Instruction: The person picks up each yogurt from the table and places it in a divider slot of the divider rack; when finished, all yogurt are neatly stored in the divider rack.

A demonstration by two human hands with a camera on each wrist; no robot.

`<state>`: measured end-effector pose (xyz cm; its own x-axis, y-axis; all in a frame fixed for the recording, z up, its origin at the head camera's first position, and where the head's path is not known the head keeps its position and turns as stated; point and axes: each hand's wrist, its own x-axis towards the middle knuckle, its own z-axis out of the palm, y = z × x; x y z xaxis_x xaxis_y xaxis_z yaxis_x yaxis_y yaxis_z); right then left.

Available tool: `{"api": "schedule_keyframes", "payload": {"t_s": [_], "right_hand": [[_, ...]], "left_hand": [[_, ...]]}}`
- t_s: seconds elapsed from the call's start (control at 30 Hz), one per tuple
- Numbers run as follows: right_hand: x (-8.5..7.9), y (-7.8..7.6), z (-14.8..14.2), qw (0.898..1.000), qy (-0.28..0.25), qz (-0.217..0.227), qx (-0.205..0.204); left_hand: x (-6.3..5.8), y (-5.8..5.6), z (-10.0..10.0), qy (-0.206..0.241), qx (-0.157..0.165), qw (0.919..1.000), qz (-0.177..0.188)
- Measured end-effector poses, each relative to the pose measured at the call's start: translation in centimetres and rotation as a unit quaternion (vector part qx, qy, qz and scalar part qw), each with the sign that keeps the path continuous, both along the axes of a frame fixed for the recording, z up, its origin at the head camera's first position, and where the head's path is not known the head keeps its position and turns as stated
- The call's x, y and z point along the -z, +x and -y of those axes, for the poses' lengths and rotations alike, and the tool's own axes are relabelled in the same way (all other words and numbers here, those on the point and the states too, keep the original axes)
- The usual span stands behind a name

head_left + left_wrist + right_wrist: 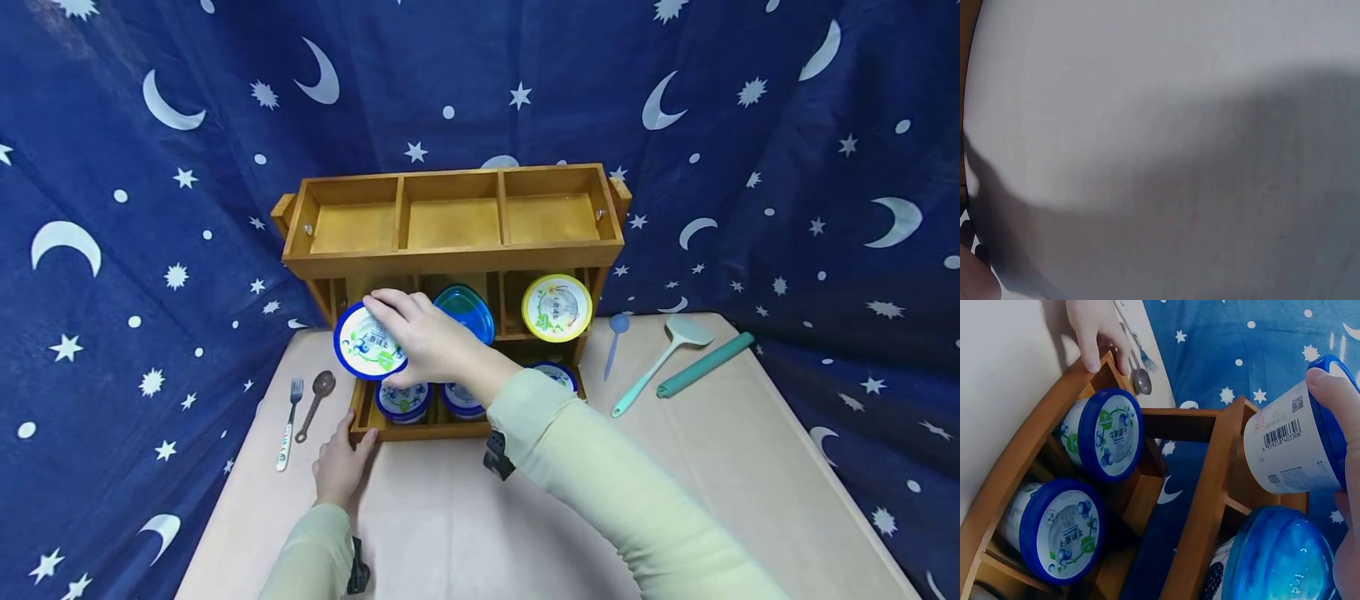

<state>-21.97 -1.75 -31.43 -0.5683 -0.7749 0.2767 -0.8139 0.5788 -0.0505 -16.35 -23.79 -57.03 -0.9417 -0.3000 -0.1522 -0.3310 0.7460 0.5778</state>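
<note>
My right hand point(431, 337) grips a blue-lidded tub point(363, 343) by its lid at the left of the wooden rack's middle tier. In the right wrist view, the tub's white side point(1288, 437) shows a barcode. At the bottom tier's front left corner, my left hand point(341, 467) holds the wooden rack point(450, 260), thumb on the front board and fingers at the side. Below the held tub, blue-lidded tubs point(1110, 434) fill the bottom tier, partly hidden by the right arm. A tub with a clear blue lid point(467, 312) occupies the middle tier's centre compartment.
A yellow-lidded tub point(557, 308) sits in the middle tier's right compartment. Left of the rack lie a fork point(289, 425) and a brown spoon point(315, 404). To its right are a blue spoon point(616, 342), a pale green spatula point(660, 362) and a green roll point(705, 365).
</note>
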Motion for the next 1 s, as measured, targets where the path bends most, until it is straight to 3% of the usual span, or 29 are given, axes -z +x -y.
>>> {"api": "schedule_keyframes", "payload": {"t_s": [0.4, 0.7, 1.0], "right_hand": [[0.5, -1.4, 0.4, 0.998, 0.039, -0.032, 0.040], [0.4, -1.9, 1.4, 0.994, 0.059, -0.081, 0.051], [0.7, -2.0, 2.0, 0.992, 0.091, -0.068, 0.056]], "left_hand": [[-0.3, -0.3, -0.1, -0.002, 0.003, 0.9999, -0.013], [-0.4, -0.2, 0.0, 0.014, -0.001, 0.9998, -0.013], [-0.3, 0.2, -0.3, 0.014, -0.005, 0.9999, -0.007]]}}
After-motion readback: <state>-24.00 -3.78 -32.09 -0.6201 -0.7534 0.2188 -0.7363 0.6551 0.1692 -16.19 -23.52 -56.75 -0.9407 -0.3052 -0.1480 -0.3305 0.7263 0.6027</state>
